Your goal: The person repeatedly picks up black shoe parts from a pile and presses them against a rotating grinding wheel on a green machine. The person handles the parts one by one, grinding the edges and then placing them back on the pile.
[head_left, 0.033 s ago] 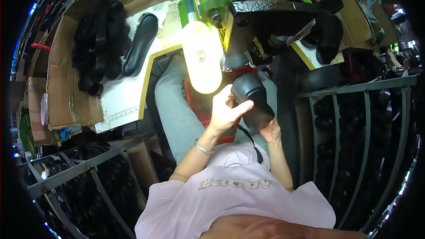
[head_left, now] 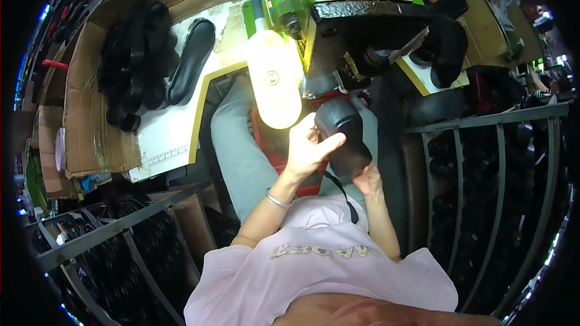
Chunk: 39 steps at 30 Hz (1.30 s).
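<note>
In front of my lap, both hands hold a glossy black shoe (head_left: 343,122), its broad rounded end toward the machine. My left hand (head_left: 307,150) grips its left side, thumb laid across the near part and fingers tucked behind. My right hand (head_left: 368,179) is closed about its lower right end, with most fingers hidden under it. A thin black strap (head_left: 344,192) hangs below the shoe onto my shirt; whether the two are joined I cannot tell. Just left of the shoe glows a long white lamp (head_left: 275,99).
A green and black machine (head_left: 368,21) stands ahead. On the white worktop (head_left: 166,136) at left lie a black sole (head_left: 192,60) and a pile of black footwear (head_left: 138,54) inside a cardboard screen (head_left: 96,96). More black pieces (head_left: 448,54) lie at right. Metal racks (head_left: 483,122) flank both sides.
Hardly anything differs. The shoe and both hands have shifted very slightly up and to the left, with the grip unchanged.
</note>
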Motion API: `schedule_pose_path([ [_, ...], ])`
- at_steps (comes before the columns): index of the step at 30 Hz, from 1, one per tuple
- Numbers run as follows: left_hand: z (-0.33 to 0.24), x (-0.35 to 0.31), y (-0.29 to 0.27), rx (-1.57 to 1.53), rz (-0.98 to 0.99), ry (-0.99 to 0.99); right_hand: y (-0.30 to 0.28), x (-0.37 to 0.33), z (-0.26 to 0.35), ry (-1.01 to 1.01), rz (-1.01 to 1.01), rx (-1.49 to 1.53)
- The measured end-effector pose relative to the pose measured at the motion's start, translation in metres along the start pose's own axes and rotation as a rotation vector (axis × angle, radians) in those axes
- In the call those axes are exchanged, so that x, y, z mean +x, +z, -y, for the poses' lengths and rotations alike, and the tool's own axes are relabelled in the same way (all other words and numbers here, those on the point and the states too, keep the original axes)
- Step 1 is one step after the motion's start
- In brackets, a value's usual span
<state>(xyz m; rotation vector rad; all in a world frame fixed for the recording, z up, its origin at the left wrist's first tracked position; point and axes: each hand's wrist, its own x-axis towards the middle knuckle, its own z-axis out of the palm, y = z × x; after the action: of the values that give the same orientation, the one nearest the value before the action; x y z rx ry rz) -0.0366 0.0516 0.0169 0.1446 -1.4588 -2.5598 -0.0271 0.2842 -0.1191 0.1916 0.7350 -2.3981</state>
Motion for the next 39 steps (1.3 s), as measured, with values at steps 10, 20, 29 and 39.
schedule_pose_path([
  [10,0.021,-0.002,-0.032,-0.130,-0.148,0.054,0.015,-0.007,-0.007,0.074,0.032,-0.316],
  [20,0.049,-0.007,-0.054,0.262,-0.096,0.064,0.064,0.054,0.128,-0.471,-0.198,-0.512],
  [29,0.012,-0.014,-0.031,0.234,-0.231,0.201,0.127,0.103,0.161,-0.411,0.017,-0.622],
  [39,0.008,-0.021,-0.037,0.065,-0.214,0.060,0.124,0.104,0.159,-0.462,0.043,-0.630],
])
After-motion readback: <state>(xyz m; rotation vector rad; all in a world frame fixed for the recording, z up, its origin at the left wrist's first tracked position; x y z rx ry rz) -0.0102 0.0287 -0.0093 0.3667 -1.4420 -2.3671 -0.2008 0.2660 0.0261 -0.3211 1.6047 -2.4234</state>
